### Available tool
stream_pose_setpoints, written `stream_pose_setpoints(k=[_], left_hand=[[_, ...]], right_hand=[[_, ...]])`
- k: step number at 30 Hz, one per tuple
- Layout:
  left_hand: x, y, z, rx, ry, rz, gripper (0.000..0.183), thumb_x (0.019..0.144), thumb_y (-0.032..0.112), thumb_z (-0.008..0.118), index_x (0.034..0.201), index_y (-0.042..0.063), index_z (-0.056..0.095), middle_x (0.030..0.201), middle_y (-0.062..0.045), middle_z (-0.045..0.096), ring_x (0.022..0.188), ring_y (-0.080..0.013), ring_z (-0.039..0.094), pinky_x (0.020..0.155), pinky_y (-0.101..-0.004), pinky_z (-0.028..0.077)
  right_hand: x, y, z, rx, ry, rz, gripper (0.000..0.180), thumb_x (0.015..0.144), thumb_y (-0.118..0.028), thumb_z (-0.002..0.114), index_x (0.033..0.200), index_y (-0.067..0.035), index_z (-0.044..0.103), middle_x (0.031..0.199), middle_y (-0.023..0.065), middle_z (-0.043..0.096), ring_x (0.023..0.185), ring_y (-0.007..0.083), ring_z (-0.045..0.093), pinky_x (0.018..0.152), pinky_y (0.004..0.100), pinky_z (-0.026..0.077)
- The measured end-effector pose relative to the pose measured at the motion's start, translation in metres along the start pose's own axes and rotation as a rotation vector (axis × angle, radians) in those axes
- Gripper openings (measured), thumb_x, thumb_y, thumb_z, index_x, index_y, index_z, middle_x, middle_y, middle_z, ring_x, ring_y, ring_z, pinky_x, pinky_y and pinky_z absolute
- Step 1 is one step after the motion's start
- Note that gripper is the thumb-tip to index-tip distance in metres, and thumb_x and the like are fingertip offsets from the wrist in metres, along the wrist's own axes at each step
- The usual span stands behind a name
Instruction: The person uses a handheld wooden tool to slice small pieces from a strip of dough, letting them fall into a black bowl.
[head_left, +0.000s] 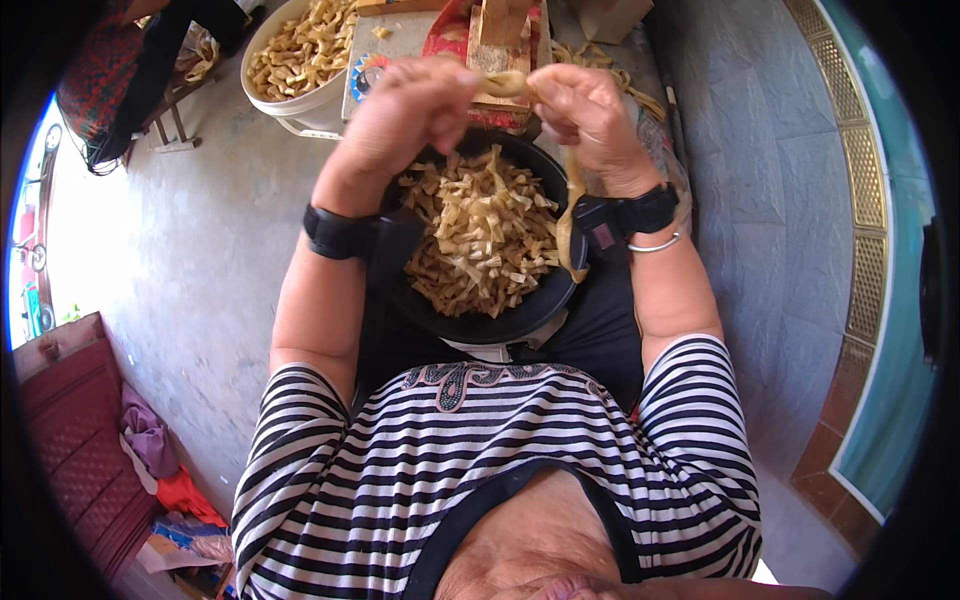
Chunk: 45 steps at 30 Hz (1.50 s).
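A flexible tan, slightly translucent strip (507, 85) is stretched between my hands, looped or twisted in the middle. My left hand (421, 105), blurred, pinches one end. My right hand (589, 112) grips the other side between thumb and forefinger. From beneath the right hand a long tail of strip (572, 225) hangs over the rim of a black round basin (517, 319). The basin sits between my legs, heaped with short tan pieces (480, 232), many of which look knotted. Both hands are above its far edge.
Beyond the basin stands a low table (397, 37) with a wooden block (499, 56) on red cloth. More long strips (634, 94) lie at its right. A white bucket (259, 86) of knotted pieces is at the left. A tiled wall (757, 165) runs along the right.
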<state>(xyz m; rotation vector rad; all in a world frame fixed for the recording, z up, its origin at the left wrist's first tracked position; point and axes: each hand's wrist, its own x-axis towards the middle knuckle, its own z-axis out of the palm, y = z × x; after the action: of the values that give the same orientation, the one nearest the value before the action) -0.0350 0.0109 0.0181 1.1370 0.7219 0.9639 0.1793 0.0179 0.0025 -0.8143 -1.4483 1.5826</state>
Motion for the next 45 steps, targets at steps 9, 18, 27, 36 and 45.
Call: stream_pose_setpoints(k=[9,18,27,36,45], left_hand=[[0.001,0.004,-0.015,0.817,0.074,0.182,0.033,0.086,0.035,0.061,0.090,0.003,0.065,0.065,-0.006,0.061,0.057,-0.0144,0.058,0.056,-0.0258,0.047],[0.018,0.002,-0.009,0.942,-0.147,-0.048,0.021,0.088,0.023,0.053,0.088,0.003,0.060,0.065,-0.012,0.060,0.062,-0.0239,0.062,0.058,-0.0353,0.046],[0.056,-0.035,-0.021,1.255,0.330,0.292,0.024,0.085,0.035,0.058,0.088,0.012,0.064,0.073,-0.015,0.064,0.071,-0.0345,0.062,0.062,-0.0442,0.047],[0.017,-0.043,0.010,0.927,0.221,0.208,0.046,0.094,0.045,0.043,0.100,0.005,0.066,0.067,-0.010,0.066,0.065,-0.0218,0.066,0.061,-0.0343,0.052],[0.023,-0.016,0.023,-0.594,0.465,0.334,0.036,0.099,0.035,0.036,0.084,0.006,0.051,0.066,0.000,0.047,0.052,-0.0112,0.042,0.047,-0.0227,0.041]], right_hand=[[-0.003,-0.002,-0.007,-0.231,0.031,-0.085,0.013,0.086,-0.012,0.062,0.080,-0.001,0.068,0.058,-0.0069,0.052,0.052,0.0001,0.042,0.046,0.0172,0.032],[0.017,0.003,-0.019,-0.577,0.013,-0.116,0.016,0.085,-0.011,0.061,0.075,0.001,0.064,0.055,-0.0043,0.048,0.053,0.0041,0.041,0.049,0.0236,0.035],[0.059,0.038,-0.026,-0.909,0.373,-0.237,0.020,0.082,-0.019,0.060,0.073,-0.001,0.061,0.059,0.0160,0.056,0.050,0.0272,0.053,0.051,0.0356,0.042],[0.026,0.015,0.011,0.197,0.085,0.234,0.021,0.093,-0.019,0.054,0.078,-0.010,0.063,0.055,-0.0055,0.046,0.043,0.0024,0.038,0.037,0.0190,0.031],[0.009,0.009,0.035,0.195,-0.083,0.334,0.023,0.095,-0.022,0.050,0.087,-0.003,0.060,0.060,-0.0053,0.046,0.045,0.0026,0.037,0.041,0.0178,0.031]])
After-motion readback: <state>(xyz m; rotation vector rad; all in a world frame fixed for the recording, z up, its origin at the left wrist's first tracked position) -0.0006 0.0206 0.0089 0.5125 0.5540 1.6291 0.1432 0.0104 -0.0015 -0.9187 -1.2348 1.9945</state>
